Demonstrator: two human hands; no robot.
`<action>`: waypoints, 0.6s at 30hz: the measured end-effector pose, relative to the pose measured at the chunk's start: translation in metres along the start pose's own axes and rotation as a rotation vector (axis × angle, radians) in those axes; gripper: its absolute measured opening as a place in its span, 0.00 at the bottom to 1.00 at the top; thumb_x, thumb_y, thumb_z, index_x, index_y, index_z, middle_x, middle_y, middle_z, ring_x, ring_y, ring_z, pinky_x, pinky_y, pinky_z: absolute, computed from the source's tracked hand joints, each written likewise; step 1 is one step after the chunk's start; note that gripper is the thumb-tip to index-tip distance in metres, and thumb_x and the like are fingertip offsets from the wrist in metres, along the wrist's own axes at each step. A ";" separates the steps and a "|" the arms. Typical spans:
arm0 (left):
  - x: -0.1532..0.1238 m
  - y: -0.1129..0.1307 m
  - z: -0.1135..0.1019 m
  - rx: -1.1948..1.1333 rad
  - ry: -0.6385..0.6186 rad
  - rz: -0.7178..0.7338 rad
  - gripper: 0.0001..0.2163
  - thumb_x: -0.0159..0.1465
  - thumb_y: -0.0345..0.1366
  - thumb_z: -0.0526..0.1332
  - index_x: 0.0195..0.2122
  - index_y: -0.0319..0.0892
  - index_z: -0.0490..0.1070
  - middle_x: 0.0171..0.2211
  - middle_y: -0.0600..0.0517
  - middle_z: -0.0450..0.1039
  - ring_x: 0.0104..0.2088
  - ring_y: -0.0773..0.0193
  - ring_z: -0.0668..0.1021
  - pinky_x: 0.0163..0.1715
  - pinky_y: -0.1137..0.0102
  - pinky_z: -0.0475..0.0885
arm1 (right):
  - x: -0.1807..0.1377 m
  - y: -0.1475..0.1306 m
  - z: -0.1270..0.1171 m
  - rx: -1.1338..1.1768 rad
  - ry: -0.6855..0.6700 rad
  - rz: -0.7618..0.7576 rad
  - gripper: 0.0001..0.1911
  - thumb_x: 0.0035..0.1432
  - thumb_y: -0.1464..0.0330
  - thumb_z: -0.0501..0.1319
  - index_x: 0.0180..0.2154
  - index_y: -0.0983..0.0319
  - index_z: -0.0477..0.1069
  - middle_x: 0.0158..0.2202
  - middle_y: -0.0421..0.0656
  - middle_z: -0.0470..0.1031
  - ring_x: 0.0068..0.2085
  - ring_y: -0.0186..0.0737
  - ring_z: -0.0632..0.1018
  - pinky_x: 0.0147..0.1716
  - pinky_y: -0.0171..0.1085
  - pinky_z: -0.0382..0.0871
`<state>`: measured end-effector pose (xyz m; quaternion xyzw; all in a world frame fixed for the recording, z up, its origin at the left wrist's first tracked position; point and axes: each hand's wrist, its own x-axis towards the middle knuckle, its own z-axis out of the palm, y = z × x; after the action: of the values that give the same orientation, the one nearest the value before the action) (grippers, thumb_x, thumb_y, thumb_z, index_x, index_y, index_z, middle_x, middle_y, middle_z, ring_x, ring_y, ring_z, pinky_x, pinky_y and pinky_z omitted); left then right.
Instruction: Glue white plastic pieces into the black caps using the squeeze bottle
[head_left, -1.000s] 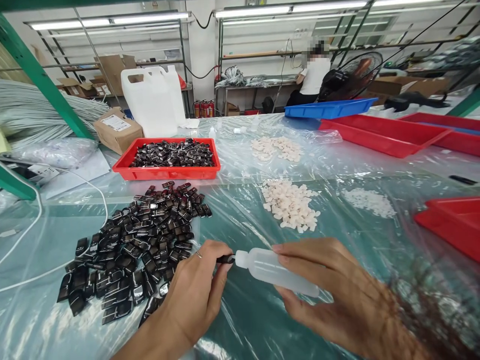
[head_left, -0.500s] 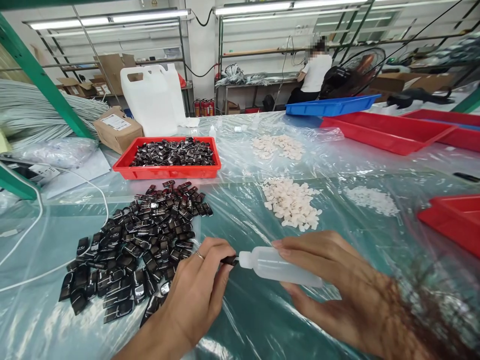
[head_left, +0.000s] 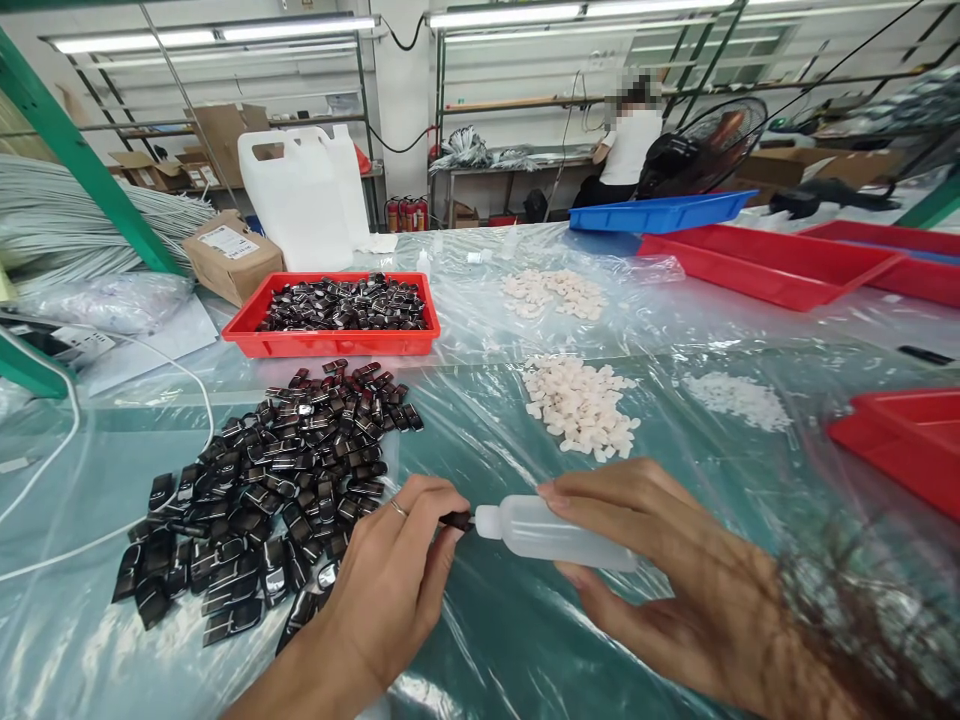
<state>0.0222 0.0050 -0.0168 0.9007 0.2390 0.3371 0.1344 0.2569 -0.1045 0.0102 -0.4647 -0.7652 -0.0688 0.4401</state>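
Between the thumb and fingers of my left hand (head_left: 401,575) is pinched a small black plastic piece (head_left: 456,521), mostly covered by the fingers. My right hand (head_left: 660,575) grips a translucent white squeeze bottle (head_left: 555,530), tilted nearly flat with its nozzle pointing left. The nozzle tip meets the end of the black piece; whether any liquid comes out cannot be seen. Left of my left hand spreads a heap of glossy black plastic pieces (head_left: 277,490). Beyond the bottle lies a pile of small white pieces (head_left: 581,405).
A red tray (head_left: 330,345) full of black pieces stands behind the heap, near a large white jug (head_left: 296,205) and a cardboard box (head_left: 232,255). Smaller white piles (head_left: 739,400) lie further off. Red trays (head_left: 772,265) and a blue tray (head_left: 660,213) sit right. A person (head_left: 632,145) sits beyond.
Both hands keep nearly the same pose, with the bottle tip still at the black piece. The whole view has shifted very slightly.
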 end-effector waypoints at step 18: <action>0.000 -0.004 0.005 0.005 0.044 -0.020 0.07 0.73 0.42 0.51 0.45 0.51 0.66 0.37 0.58 0.76 0.30 0.68 0.81 0.26 0.76 0.76 | -0.005 0.003 0.005 0.164 0.154 0.186 0.24 0.59 0.73 0.72 0.55 0.48 0.79 0.45 0.46 0.89 0.43 0.46 0.89 0.38 0.42 0.88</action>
<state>0.0238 0.0080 -0.0224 0.8909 0.2516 0.3549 0.1302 0.2566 -0.1033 0.0026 -0.4894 -0.6860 -0.0002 0.5384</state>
